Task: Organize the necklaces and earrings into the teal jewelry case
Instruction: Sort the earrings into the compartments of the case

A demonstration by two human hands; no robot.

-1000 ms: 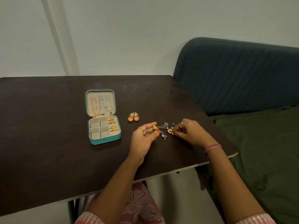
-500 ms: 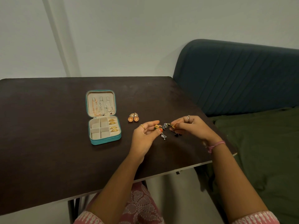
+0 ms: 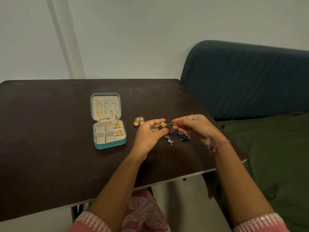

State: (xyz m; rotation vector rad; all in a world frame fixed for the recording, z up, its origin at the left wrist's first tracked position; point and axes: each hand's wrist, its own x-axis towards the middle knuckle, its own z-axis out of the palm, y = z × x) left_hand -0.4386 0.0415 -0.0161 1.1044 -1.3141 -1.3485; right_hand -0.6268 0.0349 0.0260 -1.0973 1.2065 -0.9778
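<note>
My left hand (image 3: 150, 133) pinches a gold-and-green earring (image 3: 162, 126); my right hand (image 3: 194, 127) pinches its small dark-and-gold mate (image 3: 173, 124), both above the table (image 3: 50, 148). A loose pinch risks dropping either among the dark earrings (image 3: 183, 136), well short of the teal jewelry case (image 3: 109, 145).

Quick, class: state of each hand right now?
Left hand: pinches a gold and green earring.
Right hand: pinches a small gold piece.

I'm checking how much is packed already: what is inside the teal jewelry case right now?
In the teal jewelry case, three chains hang in the lid and four gold earrings sit in the right-hand slots. The other compartments look empty; their near corners are hidden by the walls.
</note>
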